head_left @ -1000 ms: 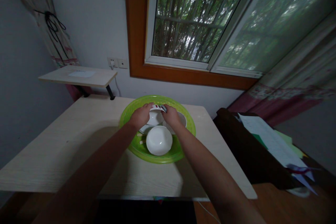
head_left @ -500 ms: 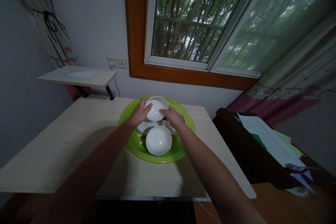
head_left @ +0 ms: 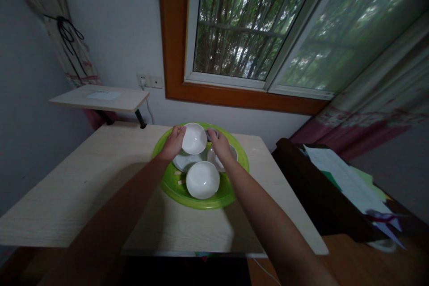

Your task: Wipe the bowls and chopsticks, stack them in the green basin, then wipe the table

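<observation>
My left hand (head_left: 175,142) grips the left rim of a white bowl (head_left: 195,138) that is tilted toward me over the back of a green basin (head_left: 170,199). To the right of that bowl, my right hand (head_left: 219,145) is closed around a small grey thing (head_left: 211,135), mostly hidden by the fingers. Nearer to me in the basin sits a second white bowl (head_left: 203,180). A third white bowl (head_left: 214,158) lies partly under my right wrist. Below the held bowl shows a white dish (head_left: 186,161), with the ends of light wooden sticks (head_left: 181,182) beside it.
The basin stands on a pale wooden table (head_left: 110,178). A small raised shelf (head_left: 127,103) with a paper sheet is at the back left. Behind are a wall socket (head_left: 143,80) and a window. Right of the table, papers (head_left: 335,174) lie on a dark brown piece of furniture (head_left: 311,187).
The held bowl has shifted slightly left, in my left hand. My right hand has come off its rim and is now on the grey thing beside it.
</observation>
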The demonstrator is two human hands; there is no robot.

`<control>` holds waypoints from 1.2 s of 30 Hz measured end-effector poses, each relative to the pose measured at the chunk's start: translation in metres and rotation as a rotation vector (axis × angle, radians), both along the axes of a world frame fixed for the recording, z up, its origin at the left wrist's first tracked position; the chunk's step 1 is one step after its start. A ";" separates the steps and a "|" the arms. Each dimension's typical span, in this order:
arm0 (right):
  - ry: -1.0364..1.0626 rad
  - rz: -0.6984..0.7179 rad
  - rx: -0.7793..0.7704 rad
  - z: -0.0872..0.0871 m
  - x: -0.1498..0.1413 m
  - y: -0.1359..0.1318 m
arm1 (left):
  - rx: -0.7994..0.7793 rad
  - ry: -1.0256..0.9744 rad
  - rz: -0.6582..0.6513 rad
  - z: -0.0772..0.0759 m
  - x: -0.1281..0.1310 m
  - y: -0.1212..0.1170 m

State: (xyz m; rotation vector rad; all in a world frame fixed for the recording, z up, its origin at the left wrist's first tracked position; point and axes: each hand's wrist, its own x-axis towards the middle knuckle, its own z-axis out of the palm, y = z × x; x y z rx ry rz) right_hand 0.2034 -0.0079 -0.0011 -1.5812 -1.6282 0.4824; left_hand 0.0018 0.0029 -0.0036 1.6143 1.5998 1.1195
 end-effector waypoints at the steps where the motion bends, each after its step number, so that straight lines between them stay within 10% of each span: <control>1: 0.014 0.008 0.044 0.003 0.000 -0.002 | -0.011 0.009 0.021 -0.001 -0.001 0.002; 14: -0.355 0.618 0.268 0.000 -0.020 -0.015 | 0.004 0.050 -0.084 0.003 0.004 -0.009; 25: -0.921 0.239 0.219 0.015 -0.028 -0.024 | 0.009 0.116 -0.097 0.004 0.009 -0.014; 36: -0.500 0.738 0.204 -0.005 -0.019 -0.013 | 0.056 0.151 -0.048 0.007 0.006 -0.016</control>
